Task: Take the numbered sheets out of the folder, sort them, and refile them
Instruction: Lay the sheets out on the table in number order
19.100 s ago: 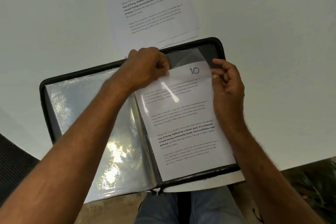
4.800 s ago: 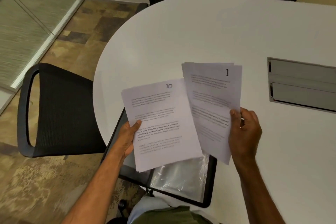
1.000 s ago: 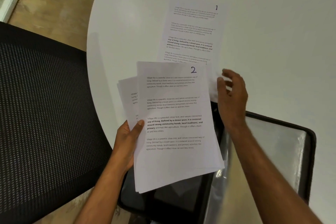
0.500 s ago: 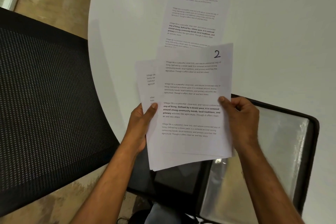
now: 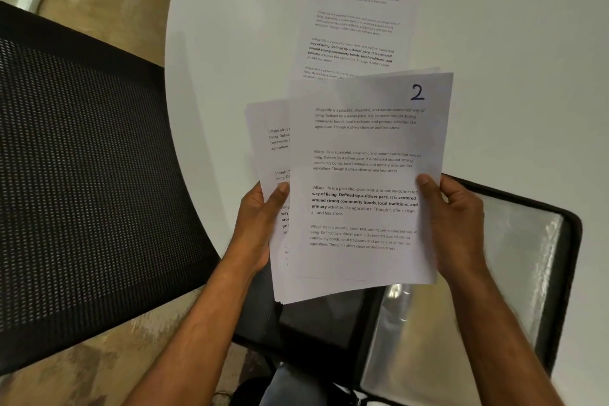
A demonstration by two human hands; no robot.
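- Sheet 2 (image 5: pixel 365 175) tops the held stack (image 5: pixel 273 155), number showing, likely next to lay down.
- Left hand (image 5: pixel 260 227) and right hand (image 5: pixel 454 224) pinch its side edges, thumbs on top.
- Sheet 1 (image 5: pixel 359 23) lies on the table (image 5: pixel 230 59), starting the sorted pile.
- Folder (image 5: pixel 527 257) lies open beneath, awaiting refiling.
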